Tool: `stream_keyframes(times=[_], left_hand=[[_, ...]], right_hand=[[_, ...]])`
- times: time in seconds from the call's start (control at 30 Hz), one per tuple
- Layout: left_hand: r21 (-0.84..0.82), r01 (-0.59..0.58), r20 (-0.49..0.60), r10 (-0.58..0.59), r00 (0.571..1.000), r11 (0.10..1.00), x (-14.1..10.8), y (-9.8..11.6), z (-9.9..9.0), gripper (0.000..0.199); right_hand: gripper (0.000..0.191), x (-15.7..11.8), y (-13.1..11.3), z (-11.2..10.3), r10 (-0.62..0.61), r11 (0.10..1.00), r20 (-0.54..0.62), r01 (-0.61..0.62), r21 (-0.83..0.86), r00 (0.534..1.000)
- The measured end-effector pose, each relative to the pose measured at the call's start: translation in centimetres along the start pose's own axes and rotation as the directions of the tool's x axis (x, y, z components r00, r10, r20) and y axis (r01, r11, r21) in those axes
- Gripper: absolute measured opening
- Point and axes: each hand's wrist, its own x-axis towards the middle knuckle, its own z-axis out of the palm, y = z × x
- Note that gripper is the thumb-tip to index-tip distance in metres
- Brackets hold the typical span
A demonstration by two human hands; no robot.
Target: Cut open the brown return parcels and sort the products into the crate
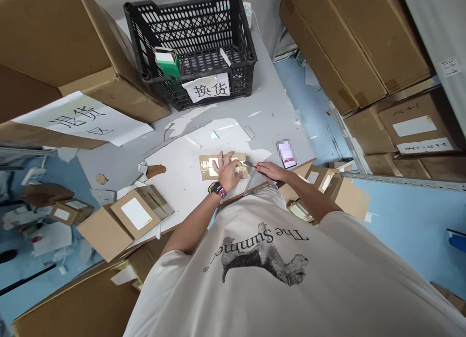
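Note:
A small cardboard box with shiny tape and a white label lies flat near the table's front edge. My left hand rests on top of it with its fingers apart, covering part of the label. From the right, my right hand grips a dark, slim cutter with red on its handle. The cutter's tip is at the box's right end. A phone with a lit screen lies to the right of my right hand.
A black crate holding a green box stands at the back. An open carton is at the left, smaller boxes at the front left. Shelves with cartons line the right side.

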Motion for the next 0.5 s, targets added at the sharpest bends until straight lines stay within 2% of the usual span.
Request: stream_keyframes(times=[0.2, 0.3, 0.43, 0.5], left_hand=[[-0.041, 0.012, 0.03, -0.011, 0.999, 0.999, 0.4, -0.7, -0.3, 0.021], [-0.05, 0.002, 0.031, -0.001, 1.0, 0.999, 0.5, -0.8, -0.3, 0.021], [-0.046, -0.004, 0.028, 0.006, 1.0, 0.999, 0.5, -0.9, -0.3, 0.019], [-0.042, -0.001, 0.025, 0.002, 1.0, 0.999, 0.5, -0.9, -0.3, 0.019]], right_hand=[[0.036, 0.4, -0.1, -1.9, 0.009, 0.993, 0.078, 0.001, -0.12, 0.997], [0.042, 1.0, 0.0, -2.8, -0.005, 0.967, 0.082, 0.026, -0.254, 0.997], [0.045, 2.0, -0.4, -3.0, -0.084, 0.842, 0.034, 0.089, -0.533, 0.996], [0.045, 2.4, -0.8, -2.7, -0.102, 0.781, 0.014, 0.089, -0.619, 0.995]])
